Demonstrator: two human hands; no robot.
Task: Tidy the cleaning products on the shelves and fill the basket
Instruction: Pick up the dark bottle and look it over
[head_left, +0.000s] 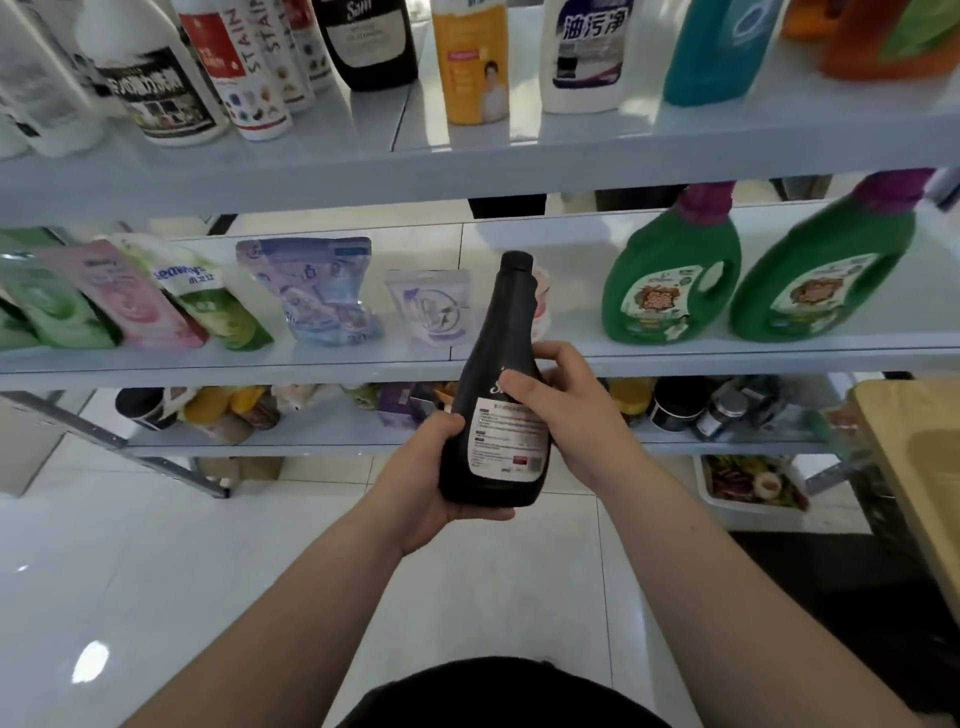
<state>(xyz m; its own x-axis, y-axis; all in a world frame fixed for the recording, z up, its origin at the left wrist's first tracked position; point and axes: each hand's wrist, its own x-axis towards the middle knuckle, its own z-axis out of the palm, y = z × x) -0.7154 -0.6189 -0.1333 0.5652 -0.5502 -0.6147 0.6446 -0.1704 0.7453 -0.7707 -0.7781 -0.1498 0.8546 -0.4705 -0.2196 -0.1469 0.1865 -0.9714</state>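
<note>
A white tiled floor (156, 571) fills the lower half of my view. In front of me stands a pale grey shelving unit (467, 171) with three shelves in sight. At the right edge is the corner of a light wooden table (914, 467).

On the top shelf stand tall upright bottles: several white ones at the left, a black bottle (374, 41), a yellow bottle (472, 62), a white bottle with blue Chinese characters (587, 57) and a teal bottle (717, 52).

On the middle shelf, two green jugs with purple caps (670, 280) stand side by side at the right. At the left is a row of soft refill pouches, green, pink (130, 296) and pale blue (322, 291), leaning against one another. A smaller white pouch (431, 306) stands near them.

The bottom shelf holds jars and packets too blurred to name.

I hold a black long-necked bottle (498, 395) in the air in front of the middle shelf, tilted slightly, its cap up and its white back label facing me. My left hand (426, 483) is wrapped round the bottle's base from below. My right hand (571, 410) grips its body higher up, fingers curled over the front and thumb across the label.
</note>
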